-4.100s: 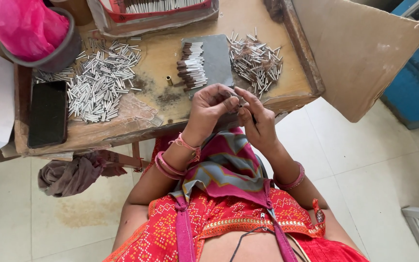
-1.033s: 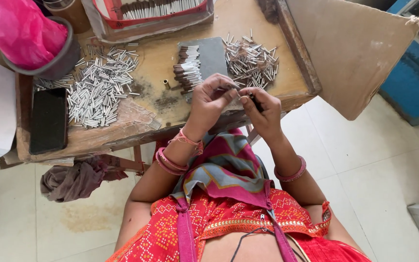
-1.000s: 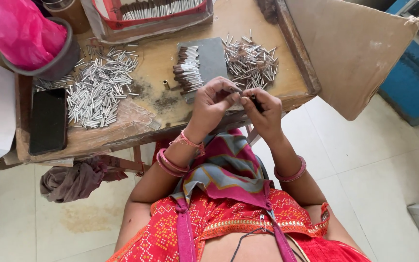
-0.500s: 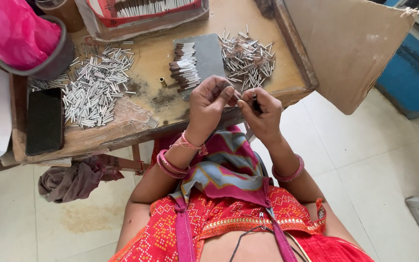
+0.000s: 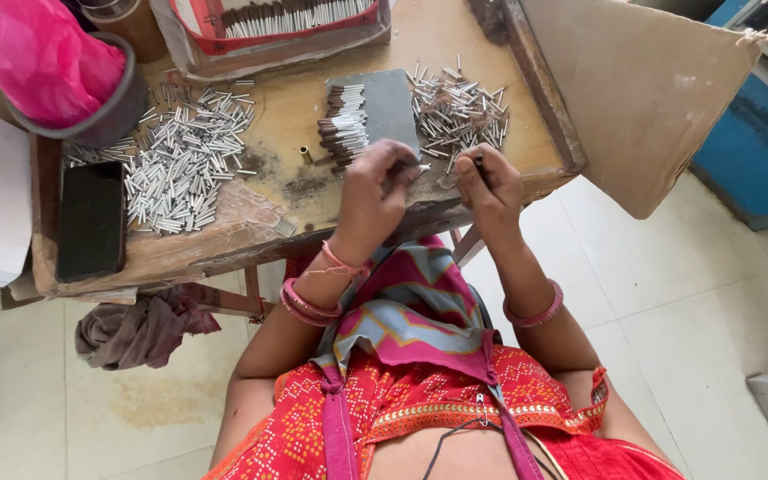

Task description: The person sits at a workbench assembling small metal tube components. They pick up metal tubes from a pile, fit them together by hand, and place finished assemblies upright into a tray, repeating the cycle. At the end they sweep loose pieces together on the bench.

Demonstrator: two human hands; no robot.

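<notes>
Silver tubes lie in two piles (image 5: 184,164) (image 5: 457,108) on one wooden desk (image 5: 286,213). Left hand (image 5: 375,191) fingers pinch one small silver tube (image 5: 421,167). Right hand (image 5: 489,182) fingers pinch one thin dark stick (image 5: 479,163).

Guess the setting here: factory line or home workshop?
Likely a small hand-assembly workshop: a worn wooden table on a tiled floor, loose piles of silver tubes, and a tray of finished sticks, all worked by hand.

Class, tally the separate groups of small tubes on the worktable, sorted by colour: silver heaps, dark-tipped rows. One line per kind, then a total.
Silver heaps: 2, the left heap and the right heap.
Dark-tipped rows: 2, the slab row and the tray row.
Total: 4 groups.
</notes>
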